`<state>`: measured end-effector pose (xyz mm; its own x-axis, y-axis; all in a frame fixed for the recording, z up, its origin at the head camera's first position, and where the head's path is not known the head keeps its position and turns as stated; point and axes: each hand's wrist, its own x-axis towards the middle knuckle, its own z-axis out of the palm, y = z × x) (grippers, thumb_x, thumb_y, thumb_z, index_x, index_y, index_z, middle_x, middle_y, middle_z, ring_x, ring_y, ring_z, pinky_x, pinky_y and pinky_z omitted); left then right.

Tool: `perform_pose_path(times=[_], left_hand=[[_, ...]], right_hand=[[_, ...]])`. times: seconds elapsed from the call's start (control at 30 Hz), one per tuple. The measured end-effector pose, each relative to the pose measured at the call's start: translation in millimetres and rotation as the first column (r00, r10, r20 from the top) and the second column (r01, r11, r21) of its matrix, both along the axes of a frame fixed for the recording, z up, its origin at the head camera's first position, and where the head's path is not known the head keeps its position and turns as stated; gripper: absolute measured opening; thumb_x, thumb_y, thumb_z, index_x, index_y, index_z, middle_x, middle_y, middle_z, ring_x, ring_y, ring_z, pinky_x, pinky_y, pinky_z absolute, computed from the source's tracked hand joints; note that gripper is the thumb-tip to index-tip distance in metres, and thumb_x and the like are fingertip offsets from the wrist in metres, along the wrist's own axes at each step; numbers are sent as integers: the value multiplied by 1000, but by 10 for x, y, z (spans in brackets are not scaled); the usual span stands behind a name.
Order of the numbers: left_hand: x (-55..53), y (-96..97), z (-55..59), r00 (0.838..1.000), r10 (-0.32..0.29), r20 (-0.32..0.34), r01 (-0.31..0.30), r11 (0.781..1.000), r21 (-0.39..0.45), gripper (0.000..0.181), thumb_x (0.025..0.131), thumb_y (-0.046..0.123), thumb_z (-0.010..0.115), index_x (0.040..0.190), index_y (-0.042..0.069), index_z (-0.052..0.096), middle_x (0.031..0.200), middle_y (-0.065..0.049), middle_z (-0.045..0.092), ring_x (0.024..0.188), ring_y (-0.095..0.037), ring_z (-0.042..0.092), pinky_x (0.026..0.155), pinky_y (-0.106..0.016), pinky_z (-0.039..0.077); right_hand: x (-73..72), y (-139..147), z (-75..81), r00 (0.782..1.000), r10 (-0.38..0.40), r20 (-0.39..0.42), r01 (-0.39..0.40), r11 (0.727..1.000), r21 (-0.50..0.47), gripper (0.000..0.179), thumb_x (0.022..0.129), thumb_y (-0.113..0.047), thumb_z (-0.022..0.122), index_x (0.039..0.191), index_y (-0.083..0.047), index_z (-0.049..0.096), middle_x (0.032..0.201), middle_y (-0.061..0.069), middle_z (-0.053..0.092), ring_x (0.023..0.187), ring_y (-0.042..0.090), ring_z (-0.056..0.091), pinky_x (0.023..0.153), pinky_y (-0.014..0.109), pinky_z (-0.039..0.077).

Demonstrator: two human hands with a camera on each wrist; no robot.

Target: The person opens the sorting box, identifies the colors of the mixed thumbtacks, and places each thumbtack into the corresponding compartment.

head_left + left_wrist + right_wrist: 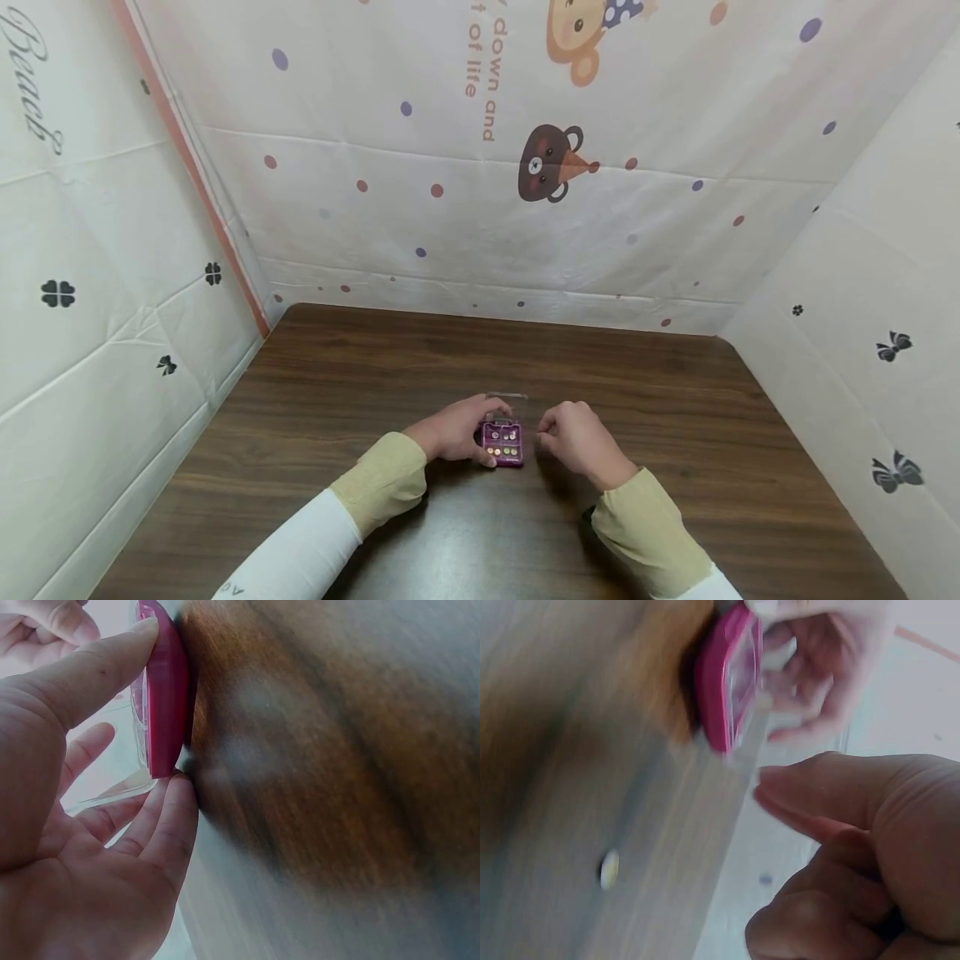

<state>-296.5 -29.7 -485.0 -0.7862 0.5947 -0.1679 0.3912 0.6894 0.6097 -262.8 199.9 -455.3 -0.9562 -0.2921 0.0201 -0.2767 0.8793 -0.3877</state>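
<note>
A small magenta case (pixel 502 457) lies on the brown table. Inside its compartments are several small round pieces (pixel 512 452), some gold-coloured, and its clear lid (pixel 517 397) stands open at the far side. My left hand (pixel 459 427) grips the case from the left, thumb at the near edge and fingers at the far edge. To the right, apart from the case, my right hand (pixel 577 437) hovers with curled fingers, thumb and forefinger tips together. Nothing shows between those tips, though the right wrist view is blurred. A small pale piece (pixel 609 870) lies on the table there.
The wooden tabletop (pixel 360 358) runs back to a white printed sheet (pixel 337 217) hung behind it. More white sheet (pixel 90 383) hangs at the left, and another (pixel 847 400) at the right.
</note>
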Motion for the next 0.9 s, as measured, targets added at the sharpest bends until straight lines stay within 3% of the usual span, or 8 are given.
perform_pose_path(times=[0.2, 0.57, 0.9], left_hand=[[12, 2, -3, 1000, 4, 2, -4, 1000, -4, 74, 78, 31, 91, 141, 34, 52, 141, -1, 55, 125, -20, 56, 107, -43, 48], [8, -17, 5, 1000, 2, -3, -2, 1000, -8, 73, 79, 32, 90, 141, 34, 51, 143, -1, 54, 127, -21, 56, 108, -44, 48], [22, -6, 19, 1000, 7, 3, -7, 1000, -10, 73, 79, 32, 90, 141, 35, 51, 143, -1, 54, 128, -22, 55, 108, -45, 47]], right_hand=[[24, 240, 21, 994, -101, 29, 97, 989, 112, 23, 82, -6, 73, 63, -17, 67, 60, -7, 60, 56, 11, 52, 55, 29, 44], [59, 344, -16, 993, -112, 45, 102, 978, 184, 26, 77, -14, 85, 63, -19, 64, 63, -7, 59, 60, 13, 52, 58, 31, 45], [104, 319, -60, 989, -132, 62, 118, 976, 184, 24, 78, -9, 77, 62, -20, 64, 64, -6, 59, 61, 14, 52, 56, 31, 44]])
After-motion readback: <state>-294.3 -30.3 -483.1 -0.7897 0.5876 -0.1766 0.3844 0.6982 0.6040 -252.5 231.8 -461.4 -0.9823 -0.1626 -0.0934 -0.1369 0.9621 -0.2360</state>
